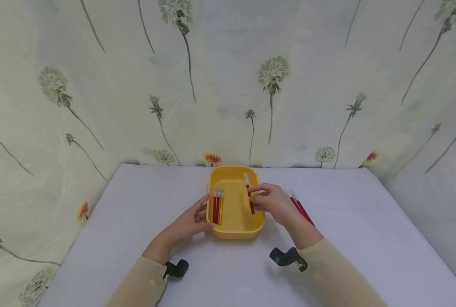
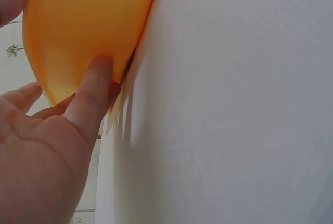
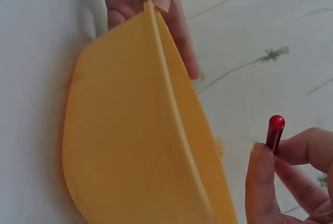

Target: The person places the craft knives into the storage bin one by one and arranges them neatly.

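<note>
A yellow plastic tray (image 1: 233,234) sits on the white table. My left hand (image 1: 189,221) holds its left side, thumb at the near rim and fingers along the outer wall; the left wrist view shows fingertips against that wall (image 2: 83,16). Over the tray's right part, my right hand (image 1: 274,202) pinches a slim red pen-like stick (image 1: 248,187) with a whitish tip pointing away from me. Its rounded red end (image 3: 277,122) shows in the right wrist view. Inside the tray at left lie two red sticks (image 1: 216,209) and a yellow one (image 1: 221,211), side by side, whitish tips far.
More red sticks (image 1: 301,208) lie on the table right of the tray, partly hidden by my right forearm. A floral cloth (image 1: 220,85) hangs behind the table (image 1: 166,187). Each wrist carries a small dark camera (image 1: 283,257).
</note>
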Demonstrator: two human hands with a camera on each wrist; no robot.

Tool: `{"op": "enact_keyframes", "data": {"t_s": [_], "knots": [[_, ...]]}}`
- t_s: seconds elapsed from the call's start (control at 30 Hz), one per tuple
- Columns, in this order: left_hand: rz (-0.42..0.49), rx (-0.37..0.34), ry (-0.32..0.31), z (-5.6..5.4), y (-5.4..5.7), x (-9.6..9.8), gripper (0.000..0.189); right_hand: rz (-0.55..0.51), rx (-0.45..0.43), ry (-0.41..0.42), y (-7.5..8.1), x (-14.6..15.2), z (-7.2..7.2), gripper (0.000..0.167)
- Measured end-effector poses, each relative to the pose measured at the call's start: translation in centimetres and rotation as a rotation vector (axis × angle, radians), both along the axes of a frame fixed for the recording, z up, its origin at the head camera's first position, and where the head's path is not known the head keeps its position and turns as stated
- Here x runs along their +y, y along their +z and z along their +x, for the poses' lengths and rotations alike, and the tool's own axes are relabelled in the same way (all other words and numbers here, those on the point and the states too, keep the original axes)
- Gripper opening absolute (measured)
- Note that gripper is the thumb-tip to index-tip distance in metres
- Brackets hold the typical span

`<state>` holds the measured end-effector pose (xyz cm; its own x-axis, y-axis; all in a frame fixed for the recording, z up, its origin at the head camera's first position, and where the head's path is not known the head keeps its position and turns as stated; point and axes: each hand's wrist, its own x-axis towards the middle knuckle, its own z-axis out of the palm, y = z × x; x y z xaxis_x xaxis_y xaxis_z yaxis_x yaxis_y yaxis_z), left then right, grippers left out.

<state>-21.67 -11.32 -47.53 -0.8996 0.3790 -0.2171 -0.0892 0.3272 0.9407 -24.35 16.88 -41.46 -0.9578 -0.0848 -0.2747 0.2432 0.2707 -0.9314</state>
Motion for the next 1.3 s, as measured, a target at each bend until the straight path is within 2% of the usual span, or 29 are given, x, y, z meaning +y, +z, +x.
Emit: {"op": "enact_keyframes", "data": {"t_s": [0.27, 0.4, 0.63, 1.3], "knots": [[0.002, 0.002, -0.002, 0.0, 0.1, 0.0, 0.097, -0.075, -0.027, -0.031, -0.7, -2.7, -0.5, 0.033], [-0.013, -0.001, -0.002, 0.0, 0.1, 0.0, 0.097, -0.073, -0.026, -0.03, -1.1, -3.8, -0.9, 0.031], [0.016, -0.01, -0.018, 0.0, 0.3, -0.1, 0.097, -0.078, -0.06, -0.008, -2.0, -5.2, -1.7, 0.03], [0.053, 0.004, -0.041, 0.1, 0.3, -0.3, 0.096, -0.042, -0.175, 0.005, -3.5, -6.1, -2.7, 0.026]]}}
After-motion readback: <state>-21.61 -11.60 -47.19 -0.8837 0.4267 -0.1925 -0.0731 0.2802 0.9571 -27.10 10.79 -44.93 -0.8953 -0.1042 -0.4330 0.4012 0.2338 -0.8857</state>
